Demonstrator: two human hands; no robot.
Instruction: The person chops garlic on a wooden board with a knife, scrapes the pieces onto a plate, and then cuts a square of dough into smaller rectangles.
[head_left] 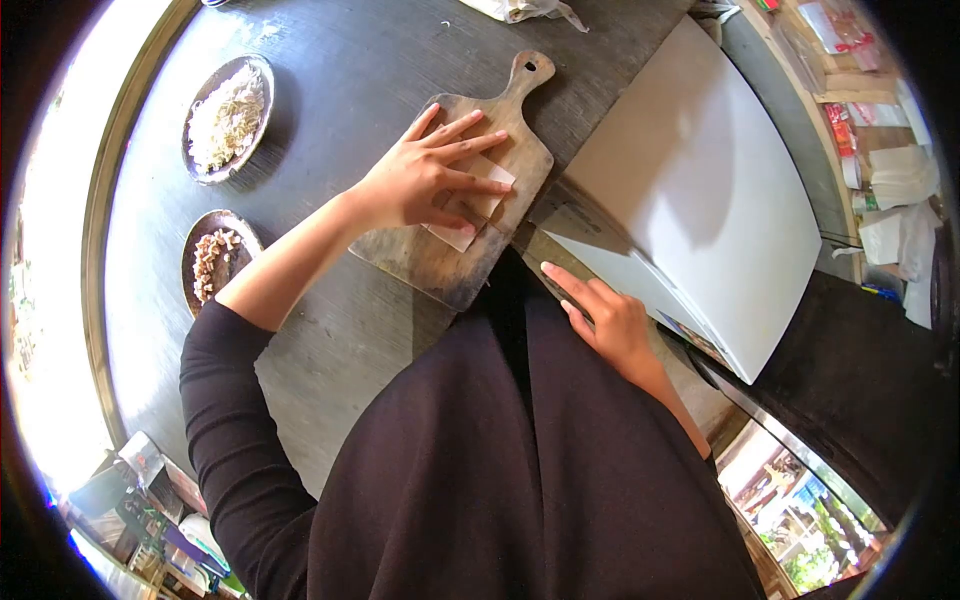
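Observation:
My left hand [425, 175] lies over a wooden cutting board [400, 262], its fingers spread. Beneath the palm and fingers are thin, pale, flat square pieces [487, 178], partly covered by the hand; what they are made of does not show. The board's handle, with a hole in it, points away from me. Lower and to the right, my right hand [605, 318] is beside the dark cloth over my body, index finger stretched out, with nothing visible in it. A bowl of pale shreds [228, 118] and a bowl of small brown chunks [215, 262] stand left of the board.
The dark grey table [330, 375] runs under the board and bowls. To the right stands a large white box-like surface [700, 190]. Shelves with packets [860, 130] line the far right. A whitish plastic bag [515, 8] lies at the table's far side.

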